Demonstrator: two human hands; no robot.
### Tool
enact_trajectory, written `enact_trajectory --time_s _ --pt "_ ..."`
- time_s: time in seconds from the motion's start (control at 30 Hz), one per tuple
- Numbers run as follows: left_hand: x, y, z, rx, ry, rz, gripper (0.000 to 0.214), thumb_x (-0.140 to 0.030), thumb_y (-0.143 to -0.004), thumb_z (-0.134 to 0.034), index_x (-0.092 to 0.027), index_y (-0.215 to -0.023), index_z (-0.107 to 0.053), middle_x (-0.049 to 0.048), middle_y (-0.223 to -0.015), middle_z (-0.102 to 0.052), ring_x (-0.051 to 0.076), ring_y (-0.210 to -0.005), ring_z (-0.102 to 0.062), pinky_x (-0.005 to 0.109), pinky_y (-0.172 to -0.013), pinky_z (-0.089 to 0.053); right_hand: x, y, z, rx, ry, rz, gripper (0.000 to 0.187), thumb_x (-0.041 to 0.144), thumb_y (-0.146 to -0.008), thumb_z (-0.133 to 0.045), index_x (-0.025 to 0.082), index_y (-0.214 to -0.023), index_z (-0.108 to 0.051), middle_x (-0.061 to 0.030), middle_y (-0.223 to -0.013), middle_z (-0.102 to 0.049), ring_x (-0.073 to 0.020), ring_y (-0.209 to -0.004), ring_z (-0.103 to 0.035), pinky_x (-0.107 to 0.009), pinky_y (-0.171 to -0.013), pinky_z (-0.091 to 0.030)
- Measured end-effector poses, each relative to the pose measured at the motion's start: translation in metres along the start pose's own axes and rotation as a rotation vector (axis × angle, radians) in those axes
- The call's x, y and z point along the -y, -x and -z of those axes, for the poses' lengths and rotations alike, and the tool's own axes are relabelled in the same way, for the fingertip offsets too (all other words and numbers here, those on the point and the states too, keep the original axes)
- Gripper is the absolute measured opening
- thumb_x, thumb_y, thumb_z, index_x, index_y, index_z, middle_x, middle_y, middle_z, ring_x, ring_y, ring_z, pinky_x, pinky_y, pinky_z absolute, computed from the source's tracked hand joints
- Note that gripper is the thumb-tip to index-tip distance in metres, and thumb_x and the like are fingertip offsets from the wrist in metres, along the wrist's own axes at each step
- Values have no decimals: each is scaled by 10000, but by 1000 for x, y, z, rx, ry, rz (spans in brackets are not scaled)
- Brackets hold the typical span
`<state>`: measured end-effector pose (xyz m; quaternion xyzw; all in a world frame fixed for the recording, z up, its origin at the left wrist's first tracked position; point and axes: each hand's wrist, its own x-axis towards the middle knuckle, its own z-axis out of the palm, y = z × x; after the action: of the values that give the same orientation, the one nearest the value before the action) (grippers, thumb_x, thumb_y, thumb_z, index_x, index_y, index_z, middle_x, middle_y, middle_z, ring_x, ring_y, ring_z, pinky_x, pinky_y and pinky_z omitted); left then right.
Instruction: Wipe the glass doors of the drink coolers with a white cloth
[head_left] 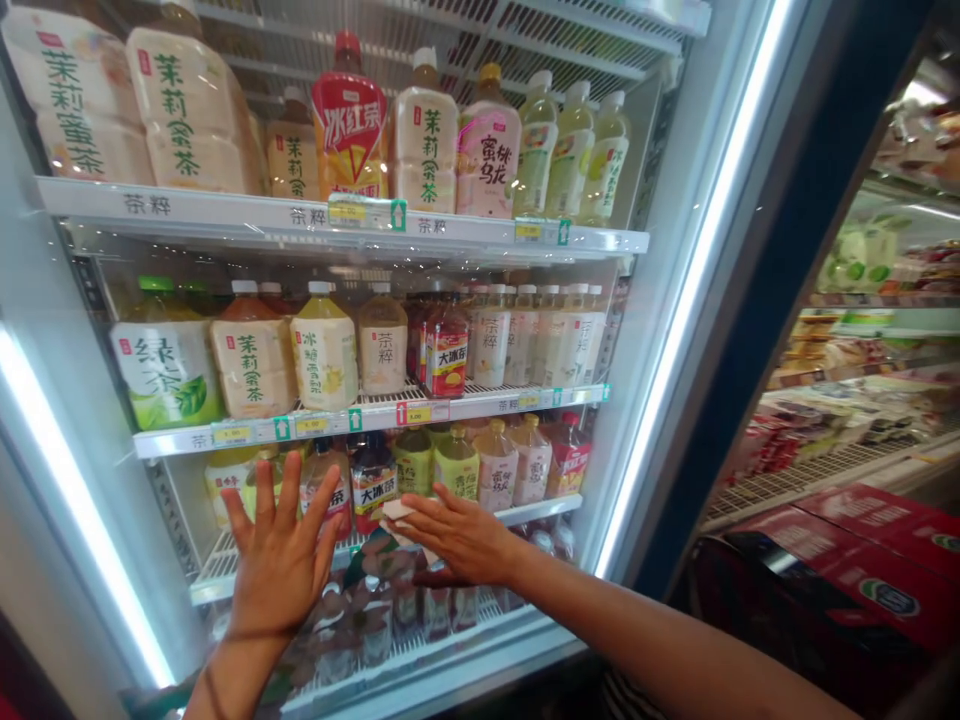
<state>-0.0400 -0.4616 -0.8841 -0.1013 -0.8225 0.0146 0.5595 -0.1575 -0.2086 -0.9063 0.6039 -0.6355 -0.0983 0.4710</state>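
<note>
My left hand [281, 555] is raised before the lower shelves of a lit drinks fridge, its fingers spread and holding nothing. It appears to lie flat against the glass door [360, 620], which carries faint reflections. To its right, my right hand [457, 535] has its fingers stretched out over a crumpled whitish cloth [409, 515], pressed towards the glass. Whether the cloth is fabric or paper I cannot tell. Behind my hands stand a dark-labelled tea bottle [373, 485] and a yellow-green bottle [456, 458], both on the shelf inside.
Large tea bottles [184, 110] fill the top shelf, and more bottles [259, 350] line the middle shelf [480, 405]. A bright light strip [697, 260] runs down the fridge's right side. Further right are red boxes [847, 590] and shelves of packaged goods [862, 370].
</note>
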Motion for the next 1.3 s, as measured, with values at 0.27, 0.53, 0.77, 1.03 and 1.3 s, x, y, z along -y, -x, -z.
enact_trajectory --time_s 0.27,0.53,0.77,1.03,1.3 --pt "3 5 4 32 6 5 759 -345 -948 -579 -374 -1605 -199 36 -1729 -45 317 -1597 28 632 -1261 57 -80 -65 57 -135 162 -547 1012 766 -944 -343 131 -1632 43 -149 -1691 -221 -321 -1594 -95 -635 -1274 -77" --pt "-1 1 15 75 -30 2 751 -429 -946 -588 -373 -1598 -220 46 -1722 -108 299 -1599 -19 613 -1269 49 2 8 4 -54 79 5 675 621 -995 -427 191 -1515 -453 8 -1596 -461 -182 -1584 -157 -423 -1317 -111" --pt "2 4 21 76 -109 107 882 -500 -870 -688 -424 -1591 -186 76 -1726 -38 381 -1588 17 729 -1211 57 -79 -69 56 -185 245 -506 954 728 -966 -353 72 -1620 -125 -165 -1670 -281 -303 -1600 -7 -599 -1285 -50" --pt "2 2 21 98 -72 114 921 -478 -845 -724 -443 -1587 -179 72 -1729 -20 405 -1582 28 764 -1198 15 7 -17 0 -96 101 -44 735 693 -964 -430 169 -1472 -517 -51 -1600 -453 -245 -1599 -83 -497 -1316 -16" --pt "13 3 36 104 -98 144 910 -511 -858 -700 -430 -1593 -168 91 -1725 -56 418 -1581 -6 782 -1188 -3 -60 -90 48 -167 195 -425 970 739 -946 -407 59 -1607 -200 -160 -1655 -323 -301 -1600 8 -591 -1295 -5"
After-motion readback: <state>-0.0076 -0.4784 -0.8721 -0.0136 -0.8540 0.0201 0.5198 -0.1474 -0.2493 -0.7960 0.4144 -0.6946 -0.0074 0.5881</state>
